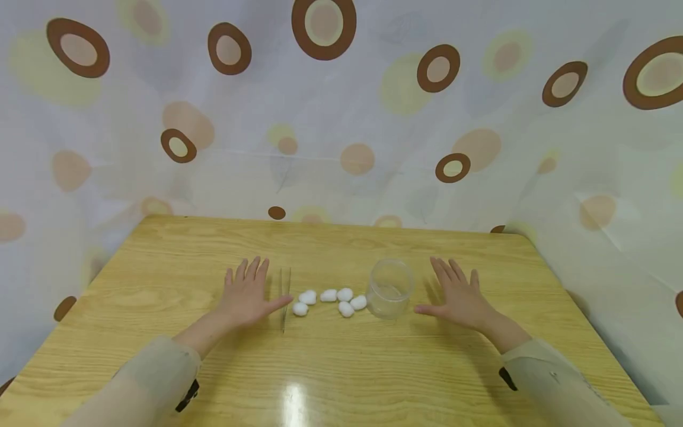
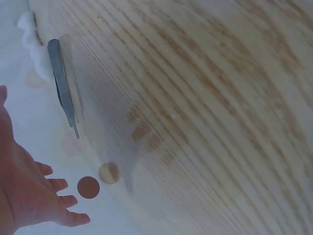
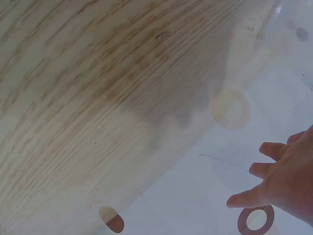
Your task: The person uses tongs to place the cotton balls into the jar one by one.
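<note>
My left hand hovers over the table with fingers spread and nothing in its grasp. Its thumb overlaps a pair of metal tweezers in the head view; the left wrist view shows them lying apart from the hand. Several white cotton balls lie in a loose row right of the tweezers. A clear round container stands at the right end of that row. Just to the container's right, my right hand holds nothing, its fingers likewise spread and its thumb pointing toward the container.
All of this is on a wood-grain table. A white curtain with brown and yellow circles hangs behind the table and along both sides. Light glares off the table's near part.
</note>
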Available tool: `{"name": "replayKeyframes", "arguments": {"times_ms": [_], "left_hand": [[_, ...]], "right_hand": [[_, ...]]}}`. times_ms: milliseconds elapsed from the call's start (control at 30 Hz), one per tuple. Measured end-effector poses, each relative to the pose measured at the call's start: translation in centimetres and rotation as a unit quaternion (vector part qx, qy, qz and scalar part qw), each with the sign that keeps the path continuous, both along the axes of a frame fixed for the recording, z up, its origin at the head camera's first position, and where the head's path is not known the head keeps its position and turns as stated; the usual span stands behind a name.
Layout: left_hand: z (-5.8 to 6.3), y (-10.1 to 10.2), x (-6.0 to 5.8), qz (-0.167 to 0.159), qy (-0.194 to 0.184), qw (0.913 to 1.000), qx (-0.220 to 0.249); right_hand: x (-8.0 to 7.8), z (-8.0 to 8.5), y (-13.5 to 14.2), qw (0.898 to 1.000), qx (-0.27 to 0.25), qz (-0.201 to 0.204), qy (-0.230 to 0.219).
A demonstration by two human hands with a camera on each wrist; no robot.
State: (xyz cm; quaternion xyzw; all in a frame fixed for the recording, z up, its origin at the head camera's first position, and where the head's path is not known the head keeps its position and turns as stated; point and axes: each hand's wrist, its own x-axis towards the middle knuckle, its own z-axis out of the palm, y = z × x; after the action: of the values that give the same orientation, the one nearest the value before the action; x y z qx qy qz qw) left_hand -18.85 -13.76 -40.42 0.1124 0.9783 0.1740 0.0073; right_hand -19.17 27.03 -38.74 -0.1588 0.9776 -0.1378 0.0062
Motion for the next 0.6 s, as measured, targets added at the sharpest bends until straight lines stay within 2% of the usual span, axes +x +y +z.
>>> {"name": "replayKeyframes", "arguments": {"times_ms": [300,600], "left_hand": [[-0.2,0.9,0.1,0.031,-0.022,0.999,0.025],[-0.6,1.7,0.2,0.031,-0.039,0.9986,0.015]], "right_hand": [[-0.4,-0.2,-1.2,1.0,-0.017,0.016,-0.002],[-0.7,-1.0,-2.3,0.999,-0.031,0.029,0.005]]}}
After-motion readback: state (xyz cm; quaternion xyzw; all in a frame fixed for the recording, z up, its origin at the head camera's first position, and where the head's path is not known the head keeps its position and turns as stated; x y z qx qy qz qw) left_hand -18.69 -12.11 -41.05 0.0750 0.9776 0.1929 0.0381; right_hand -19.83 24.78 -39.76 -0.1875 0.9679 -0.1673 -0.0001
